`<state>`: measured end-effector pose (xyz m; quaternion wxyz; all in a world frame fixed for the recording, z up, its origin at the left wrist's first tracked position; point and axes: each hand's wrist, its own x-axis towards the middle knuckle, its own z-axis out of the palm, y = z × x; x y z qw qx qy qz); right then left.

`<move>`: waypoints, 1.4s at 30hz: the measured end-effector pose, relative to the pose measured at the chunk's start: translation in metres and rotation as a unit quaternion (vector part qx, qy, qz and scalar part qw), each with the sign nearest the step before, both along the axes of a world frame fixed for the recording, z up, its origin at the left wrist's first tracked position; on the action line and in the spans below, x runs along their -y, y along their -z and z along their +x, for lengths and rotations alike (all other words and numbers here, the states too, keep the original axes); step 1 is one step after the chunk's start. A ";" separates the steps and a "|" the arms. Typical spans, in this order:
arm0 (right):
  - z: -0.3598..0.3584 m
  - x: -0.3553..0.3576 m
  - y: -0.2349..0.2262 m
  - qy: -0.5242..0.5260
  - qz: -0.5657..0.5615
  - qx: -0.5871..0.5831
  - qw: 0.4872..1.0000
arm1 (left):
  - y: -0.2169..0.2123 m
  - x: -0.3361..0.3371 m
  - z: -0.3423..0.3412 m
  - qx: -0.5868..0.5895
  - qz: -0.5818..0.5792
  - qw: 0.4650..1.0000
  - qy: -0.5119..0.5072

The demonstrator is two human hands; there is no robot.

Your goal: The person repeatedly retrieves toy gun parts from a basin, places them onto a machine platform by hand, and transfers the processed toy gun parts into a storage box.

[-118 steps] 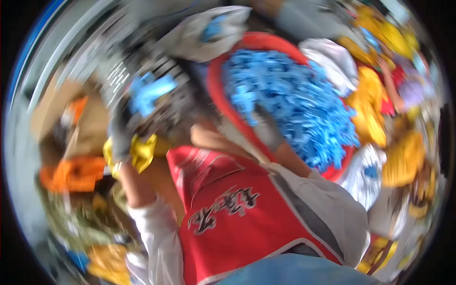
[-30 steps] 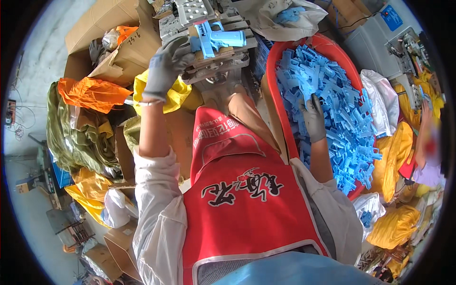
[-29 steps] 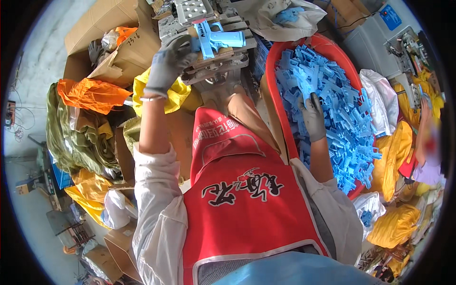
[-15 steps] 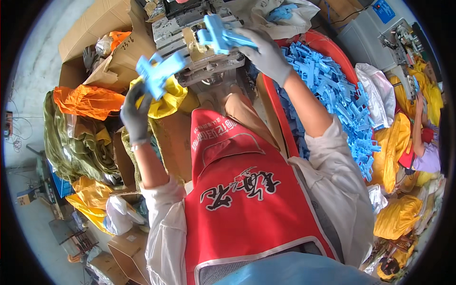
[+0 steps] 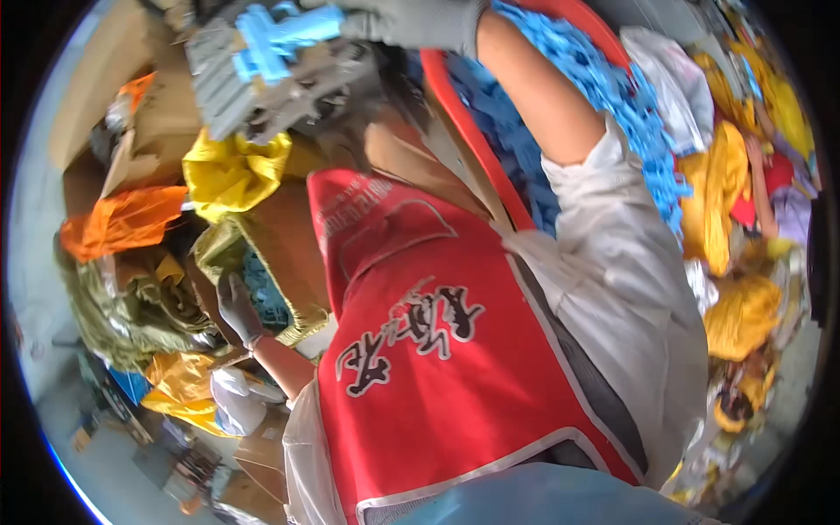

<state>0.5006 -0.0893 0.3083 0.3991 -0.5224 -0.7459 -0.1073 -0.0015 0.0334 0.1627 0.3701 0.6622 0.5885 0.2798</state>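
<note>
My right hand (image 5: 411, 22), in a grey glove, reaches to the top of the view and grips a blue plastic part (image 5: 280, 35) lying on a grey metal fixture (image 5: 254, 83). My left hand (image 5: 236, 306), also gloved, hangs low at my left side, at the rim of a bag-lined cardboard box (image 5: 289, 254) that holds several blue parts (image 5: 262, 293). No part shows in its loosely spread fingers. A red tub (image 5: 464, 131) heaped with blue plastic parts (image 5: 612, 105) lies under my right forearm. My red vest fills the middle.
A yellow bag (image 5: 232, 171) hangs below the fixture, with an orange bag (image 5: 118, 223) and olive sacks (image 5: 122, 306) to the left. Cardboard boxes (image 5: 96, 114) stand at the upper left. Yellow and white bags (image 5: 735, 306) and another person's arm (image 5: 761, 184) are at the right.
My left hand carried a blue part down from the fixture to the box at my side and no longer shows it. My right hand brought another blue part from the tub onto the fixture.
</note>
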 end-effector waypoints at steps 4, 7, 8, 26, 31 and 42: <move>0.059 0.087 0.048 0.133 -0.029 -0.094 0.986 | 0.009 -0.008 0.033 0.058 -0.041 0.993 0.090; 0.089 0.147 0.174 0.400 -0.327 -0.083 0.852 | 0.026 -0.012 0.035 0.051 -0.060 0.991 0.108; 0.078 0.161 0.205 0.399 -0.370 -0.093 0.834 | 0.025 -0.012 0.041 0.049 -0.061 0.991 0.113; 0.020 0.320 0.314 0.470 -0.350 -0.181 0.790 | -0.014 0.016 0.087 -0.046 0.026 0.989 0.141; -0.014 0.309 0.257 0.537 -0.281 -0.234 0.760 | -0.039 -0.001 0.118 -0.030 0.161 0.972 0.168; -0.027 0.233 0.155 0.350 -0.110 -0.591 0.718 | -0.143 -0.024 0.202 -0.015 0.345 0.909 0.232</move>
